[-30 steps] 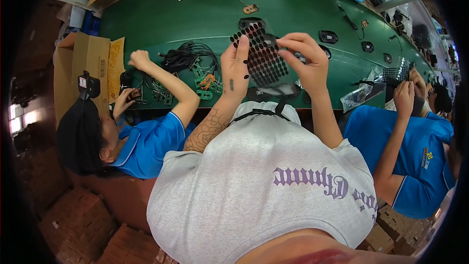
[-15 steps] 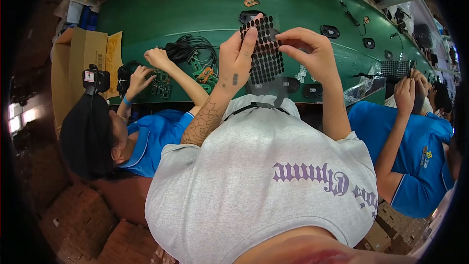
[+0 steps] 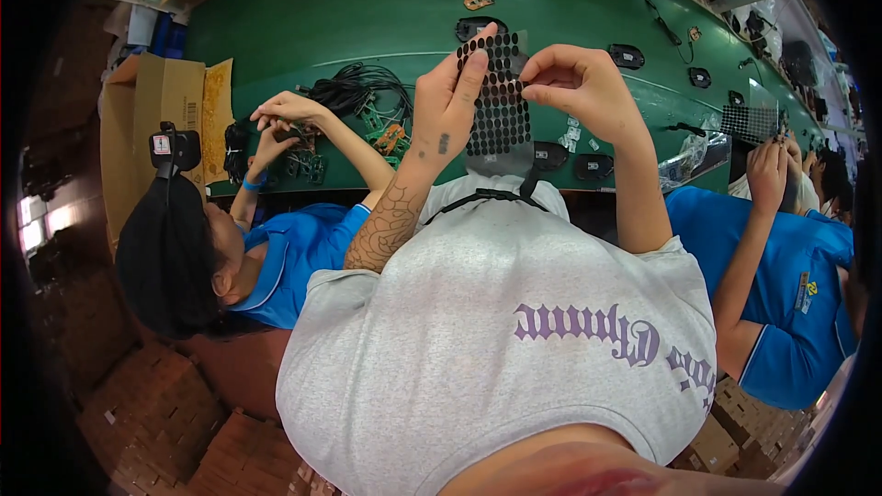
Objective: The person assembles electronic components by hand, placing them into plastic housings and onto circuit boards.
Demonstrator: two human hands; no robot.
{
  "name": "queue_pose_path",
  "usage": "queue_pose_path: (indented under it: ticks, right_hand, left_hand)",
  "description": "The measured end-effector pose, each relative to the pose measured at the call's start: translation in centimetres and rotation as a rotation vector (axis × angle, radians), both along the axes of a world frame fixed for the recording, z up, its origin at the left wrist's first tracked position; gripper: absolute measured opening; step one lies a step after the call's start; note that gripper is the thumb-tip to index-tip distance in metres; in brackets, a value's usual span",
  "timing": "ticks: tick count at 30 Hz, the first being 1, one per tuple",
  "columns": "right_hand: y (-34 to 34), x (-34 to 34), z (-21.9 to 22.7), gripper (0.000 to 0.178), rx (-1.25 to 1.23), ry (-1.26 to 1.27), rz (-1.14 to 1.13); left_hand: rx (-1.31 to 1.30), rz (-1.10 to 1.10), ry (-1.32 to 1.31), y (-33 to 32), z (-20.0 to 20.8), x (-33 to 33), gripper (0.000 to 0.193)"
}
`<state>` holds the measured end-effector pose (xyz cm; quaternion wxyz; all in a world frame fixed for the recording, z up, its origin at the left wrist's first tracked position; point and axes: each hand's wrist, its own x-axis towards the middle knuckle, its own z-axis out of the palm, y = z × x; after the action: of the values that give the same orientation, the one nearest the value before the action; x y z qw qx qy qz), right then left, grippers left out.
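Observation:
A clear sheet of round black stickers (image 3: 499,119) stands tilted up in front of my chest, over the green table. My left hand (image 3: 450,92) is closed on its left edge, the thumb lying across the dots. My right hand (image 3: 583,92) is at the sheet's right edge, thumb and forefinger brought together in a pinch. Whatever sits between those fingertips is too small to make out. Just beyond the sheet lies a black oval plastic housing (image 3: 469,29), partly covered by my left fingers. Two more dark housings (image 3: 549,156) (image 3: 593,166) rest near the table's front edge.
On the green table (image 3: 294,18) lie black cables (image 3: 358,87), circuit boards (image 3: 390,138) and a small board with a lead (image 3: 478,1). A co-worker's hands (image 3: 289,110) work at left beside a cardboard box (image 3: 152,119). Another person (image 3: 767,174) holds a dotted sheet at right.
My right thumb and forefinger have drawn closer together at the sheet's edge. The sheet has tilted slightly. The left co-worker's hands have come closer together.

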<state>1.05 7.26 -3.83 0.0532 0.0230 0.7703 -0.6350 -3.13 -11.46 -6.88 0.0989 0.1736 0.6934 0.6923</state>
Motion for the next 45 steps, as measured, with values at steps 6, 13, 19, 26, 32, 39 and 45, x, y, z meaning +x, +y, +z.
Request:
queue_pose_path:
  ticks: [6,13,19,26,32,39,45]
  right_hand:
    - [-0.2,0.0,-0.9,0.015,-0.022,0.02,-0.013]
    - [-1.6,0.4,-0.3,0.018,0.072,0.233,-0.146]
    - [-0.7,0.5,-0.7,0.02,0.166,0.266,-0.072]
    - [-0.3,0.7,-0.1,0.018,0.053,0.116,-0.047]
    - [0.8,0.2,-0.3,0.016,-0.017,0.049,0.071]
    - [0.6,0.0,-0.9,0.014,-0.067,0.057,0.073]
    - [0.6,0.2,-1.1,0.014,-0.045,0.077,0.051]
  left_hand:
    - [0.001,0.032,-0.013,-0.1,-1.3,-0.4,0.035]
    - [0.038,0.081,-0.006,-0.1,-1.6,-0.5,0.035]
    - [0.003,0.046,0.023,-0.3,-1.0,-0.1,0.035]
    - [-0.018,0.015,0.067,-0.2,-0.3,-0.2,0.035]
    - [-0.07,-0.077,0.055,-0.4,0.3,-0.4,0.036]
    - [-0.045,-0.063,0.032,-0.1,-0.7,-0.4,0.037]
    - [0.009,-0.052,0.013,0.1,-0.8,-0.4,0.037]
